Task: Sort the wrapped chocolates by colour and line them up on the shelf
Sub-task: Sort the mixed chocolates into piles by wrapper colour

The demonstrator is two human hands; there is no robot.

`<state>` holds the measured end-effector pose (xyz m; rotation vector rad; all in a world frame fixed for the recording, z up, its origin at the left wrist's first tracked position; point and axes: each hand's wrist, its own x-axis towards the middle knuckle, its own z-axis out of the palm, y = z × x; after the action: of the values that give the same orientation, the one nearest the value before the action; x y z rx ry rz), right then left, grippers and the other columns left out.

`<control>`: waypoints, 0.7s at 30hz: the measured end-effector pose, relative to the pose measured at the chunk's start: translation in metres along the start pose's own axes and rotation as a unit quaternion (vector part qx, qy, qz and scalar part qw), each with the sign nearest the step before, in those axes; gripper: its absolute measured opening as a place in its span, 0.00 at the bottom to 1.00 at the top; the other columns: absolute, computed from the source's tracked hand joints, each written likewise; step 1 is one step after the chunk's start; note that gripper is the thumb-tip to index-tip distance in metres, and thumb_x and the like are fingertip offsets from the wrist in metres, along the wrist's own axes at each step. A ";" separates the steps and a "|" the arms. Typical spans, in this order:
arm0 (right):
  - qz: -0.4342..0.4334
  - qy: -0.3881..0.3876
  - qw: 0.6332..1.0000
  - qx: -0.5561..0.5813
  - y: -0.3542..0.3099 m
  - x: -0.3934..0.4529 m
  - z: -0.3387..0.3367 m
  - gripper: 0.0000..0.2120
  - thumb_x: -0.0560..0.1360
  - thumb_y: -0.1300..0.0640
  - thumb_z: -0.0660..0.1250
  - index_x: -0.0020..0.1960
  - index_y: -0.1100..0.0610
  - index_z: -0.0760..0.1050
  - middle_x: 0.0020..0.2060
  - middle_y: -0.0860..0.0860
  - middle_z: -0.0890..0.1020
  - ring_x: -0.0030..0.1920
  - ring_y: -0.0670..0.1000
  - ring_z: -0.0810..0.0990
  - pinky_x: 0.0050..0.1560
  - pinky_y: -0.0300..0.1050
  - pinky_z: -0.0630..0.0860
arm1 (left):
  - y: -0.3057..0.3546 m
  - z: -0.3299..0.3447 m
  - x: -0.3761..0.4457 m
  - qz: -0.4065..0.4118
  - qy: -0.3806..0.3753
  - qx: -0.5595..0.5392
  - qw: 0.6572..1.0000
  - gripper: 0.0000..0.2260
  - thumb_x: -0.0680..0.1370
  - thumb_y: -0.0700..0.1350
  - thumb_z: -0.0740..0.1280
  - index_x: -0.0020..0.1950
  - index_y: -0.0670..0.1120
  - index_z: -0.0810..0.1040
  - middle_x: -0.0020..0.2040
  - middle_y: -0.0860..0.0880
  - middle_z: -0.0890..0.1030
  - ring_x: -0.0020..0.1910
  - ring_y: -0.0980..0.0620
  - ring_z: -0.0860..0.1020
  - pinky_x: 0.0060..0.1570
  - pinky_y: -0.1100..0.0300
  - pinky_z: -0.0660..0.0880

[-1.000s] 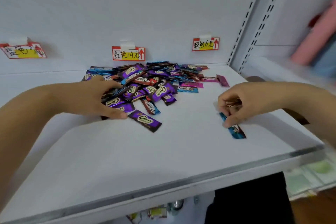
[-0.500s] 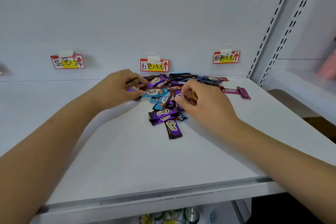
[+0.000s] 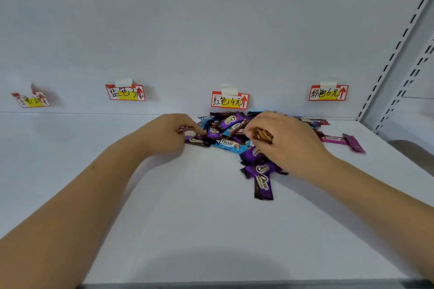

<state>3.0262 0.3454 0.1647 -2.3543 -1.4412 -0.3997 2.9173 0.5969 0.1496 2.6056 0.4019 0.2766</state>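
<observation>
A pile of wrapped chocolates in purple, blue, red and pink lies on the white shelf below the middle price tag. My left hand sits at the pile's left edge, fingers curled and pinching a purple chocolate. My right hand covers the pile's right side and grips a few brown-looking wrappers in its curled fingers. One purple bar lies nearest me, apart from the heap. Two pink bars lie to the right.
Several red-and-yellow price tags hang on the back wall: one at the far left, the next to its right, a third above the pile, and one at the right. A slotted upright bounds the shelf's right side.
The view has shifted left and closer, bringing a far-left tag into sight. A second ago my right hand was at a blue bar on the right; it then moved onto the pile.
</observation>
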 end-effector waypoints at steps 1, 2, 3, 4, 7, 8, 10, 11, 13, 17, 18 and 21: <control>0.021 0.013 1.000 0.013 0.000 0.009 0.002 0.10 0.79 0.53 0.63 0.59 0.43 0.76 0.57 0.41 0.77 0.53 0.47 0.77 0.45 0.46 0.75 | 0.002 -0.002 -0.002 0.009 -0.014 -0.021 1.000 0.26 0.74 0.30 0.57 0.53 0.58 0.84 0.57 0.57 0.79 0.50 0.64 0.75 0.47 0.71 0.69; 0.036 0.014 0.999 0.017 0.001 0.018 0.005 0.14 0.80 0.56 0.62 0.62 0.44 0.75 0.59 0.42 0.76 0.54 0.48 0.77 0.47 0.46 0.74 | 0.005 -0.003 -0.003 0.025 -0.027 -0.040 0.998 0.26 0.74 0.29 0.57 0.50 0.57 0.84 0.53 0.57 0.80 0.45 0.67 0.75 0.41 0.73 0.67; 0.041 0.003 0.999 0.011 0.002 0.027 0.008 0.17 0.80 0.59 0.60 0.65 0.45 0.74 0.62 0.44 0.75 0.56 0.50 0.77 0.49 0.46 0.75 | 0.007 -0.004 -0.004 0.040 -0.036 -0.062 0.997 0.26 0.74 0.28 0.56 0.48 0.56 0.85 0.50 0.57 0.81 0.41 0.67 0.75 0.39 0.73 0.66; 0.038 -0.017 0.999 -0.002 0.004 0.036 0.014 0.19 0.79 0.62 0.59 0.67 0.47 0.73 0.63 0.45 0.74 0.56 0.51 0.77 0.51 0.48 0.76 | 0.009 -0.004 -0.005 0.052 -0.038 -0.080 0.995 0.26 0.74 0.27 0.56 0.48 0.54 0.85 0.47 0.58 0.82 0.40 0.65 0.76 0.40 0.71 0.68; 0.010 -0.075 0.996 -0.042 0.010 0.056 0.032 0.24 0.76 0.68 0.59 0.68 0.48 0.71 0.62 0.47 0.74 0.58 0.54 0.75 0.53 0.55 0.76 | 0.007 -0.001 0.000 0.055 0.020 -0.086 0.995 0.26 0.75 0.27 0.54 0.49 0.55 0.83 0.44 0.57 0.83 0.40 0.55 0.77 0.43 0.60 0.69; 0.004 -0.086 0.995 -0.050 0.012 0.060 0.036 0.27 0.75 0.69 0.60 0.70 0.48 0.70 0.64 0.47 0.74 0.62 0.53 0.72 0.57 0.55 0.74 | 0.004 0.000 0.002 0.047 0.053 -0.075 0.995 0.27 0.75 0.28 0.53 0.50 0.56 0.81 0.45 0.57 0.82 0.40 0.56 0.76 0.42 0.62 0.69; -0.006 -0.099 0.993 -0.070 0.013 0.065 0.039 0.32 0.75 0.70 0.59 0.73 0.46 0.67 0.71 0.45 0.70 0.70 0.52 0.64 0.68 0.53 0.66 | -0.002 0.000 0.005 0.038 0.116 -0.052 0.991 0.27 0.75 0.27 0.53 0.55 0.55 0.80 0.52 0.54 0.81 0.48 0.56 0.77 0.45 0.68 0.68; -0.011 -0.115 0.991 -0.075 0.013 0.065 0.039 0.33 0.75 0.70 0.59 0.75 0.44 0.64 0.74 0.43 0.66 0.74 0.51 0.61 0.71 0.52 0.61 | -0.006 -0.001 0.006 0.034 0.133 -0.035 0.990 0.27 0.75 0.27 0.53 0.59 0.54 0.80 0.58 0.53 0.80 0.56 0.55 0.76 0.50 0.69 0.67; -0.013 -0.178 0.984 -0.030 0.015 0.062 0.034 0.35 0.76 0.71 0.57 0.75 0.41 0.63 0.76 0.42 0.62 0.76 0.49 0.60 0.74 0.49 0.60 | -0.011 -0.002 0.007 0.026 0.119 0.001 0.993 0.30 0.75 0.26 0.54 0.67 0.52 0.77 0.68 0.53 0.74 0.68 0.54 0.70 0.60 0.69 0.62; 0.003 -0.240 0.962 0.129 0.027 0.047 0.007 0.33 0.76 0.71 0.57 0.61 0.33 0.77 0.65 0.38 0.76 0.60 0.46 0.78 0.59 0.51 0.78 | -0.008 0.008 0.004 0.038 -0.010 0.007 0.999 0.34 0.76 0.27 0.53 0.70 0.62 0.71 0.72 0.60 0.68 0.71 0.57 0.66 0.62 0.71 0.60; 0.006 -0.237 0.961 0.141 0.031 0.045 0.002 0.33 0.75 0.71 0.57 0.56 0.33 0.79 0.61 0.38 0.79 0.55 0.45 0.80 0.54 0.50 0.80 | -0.006 0.009 0.003 0.048 -0.035 0.007 0.998 0.35 0.76 0.27 0.53 0.70 0.62 0.71 0.71 0.63 0.66 0.72 0.60 0.64 0.62 0.73 0.59; 0.025 -0.169 0.973 0.154 0.034 0.045 0.000 0.31 0.74 0.72 0.56 0.52 0.36 0.79 0.55 0.41 0.81 0.44 0.38 0.78 0.40 0.34 0.74 | 0.001 0.008 0.002 0.074 -0.058 -0.023 0.995 0.34 0.75 0.26 0.53 0.66 0.61 0.75 0.69 0.66 0.66 0.72 0.64 0.64 0.63 0.76 0.60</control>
<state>3.0771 0.3671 0.1780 -2.2676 -1.4551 0.2375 2.9211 0.5932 0.1436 2.5941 0.1617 0.1802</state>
